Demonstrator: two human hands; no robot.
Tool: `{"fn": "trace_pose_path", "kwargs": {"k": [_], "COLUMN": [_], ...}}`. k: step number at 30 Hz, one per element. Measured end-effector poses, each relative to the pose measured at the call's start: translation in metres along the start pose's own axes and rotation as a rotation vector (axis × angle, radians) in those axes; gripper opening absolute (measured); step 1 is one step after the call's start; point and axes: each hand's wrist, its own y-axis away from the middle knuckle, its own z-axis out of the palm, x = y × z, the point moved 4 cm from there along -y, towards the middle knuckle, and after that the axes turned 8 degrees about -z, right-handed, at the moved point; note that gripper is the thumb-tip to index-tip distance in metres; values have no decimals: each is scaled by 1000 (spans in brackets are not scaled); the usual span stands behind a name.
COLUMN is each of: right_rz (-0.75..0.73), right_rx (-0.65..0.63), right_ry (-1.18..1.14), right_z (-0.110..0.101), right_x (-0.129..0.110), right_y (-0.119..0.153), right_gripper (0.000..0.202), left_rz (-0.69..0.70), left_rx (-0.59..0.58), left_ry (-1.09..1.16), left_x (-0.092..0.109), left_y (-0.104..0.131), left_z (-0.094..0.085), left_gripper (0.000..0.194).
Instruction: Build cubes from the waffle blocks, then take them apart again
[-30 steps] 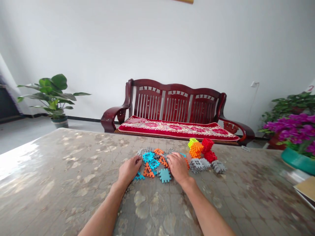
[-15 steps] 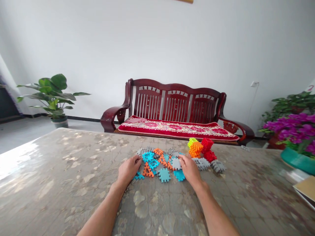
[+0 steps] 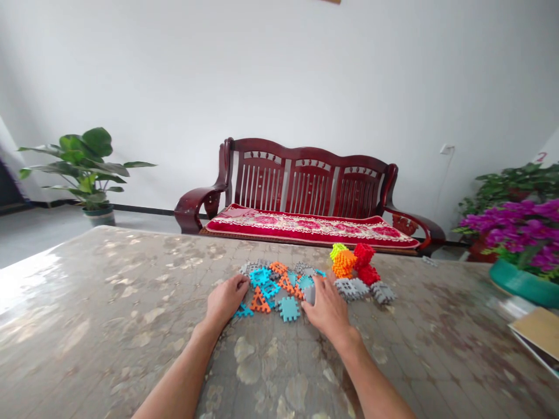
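Interlocking plastic tiles with toothed edges lie in a loose pile in the middle of the table. My left hand is at the pile's left side, fingers curled in and what they hold, if anything, hidden. Close to it are a blue tile, an orange triangular tile and another blue tile. On the right side, my right hand has thumb and fingers around a grey tile, partly covered by the hand. A teal square tile lies in front of the pile, left of my right thumb.
Beyond my right hand stand joined tile shapes: orange, yellow-green, red and grey. A teal flower pot and a box are at the table's right. A wooden bench is behind.
My right hand has shifted left and opened wider around the grey tile, now covering the blue tile that lay beside it. My left hand stays nearly still. The view has turned slightly right.
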Motion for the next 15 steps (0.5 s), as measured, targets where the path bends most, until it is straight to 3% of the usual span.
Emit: {"fn": "trace_pose_path", "kwargs": {"k": [5,9,12,15], "right_rz": [18,-11,30,138], "right_rx": [-20,55,150,203], "right_ry": [34,-62,-163,-190], "right_z": [3,-11,-31,-46], "right_x": [-4,-1,24,68], "right_y": [1,-6,-15,-19], "right_gripper": [49,45,50,51], "left_rz": [-7,-8,1,8], "left_rx": [-12,-20,-20,-17], "left_ry": [-5,-12,-20,-19], "left_x": [0,-1,-2,-3], "left_y": [-1,-2,-3,-5], "left_z": [0,0,1,3], "left_gripper": [30,30,29,29]}}
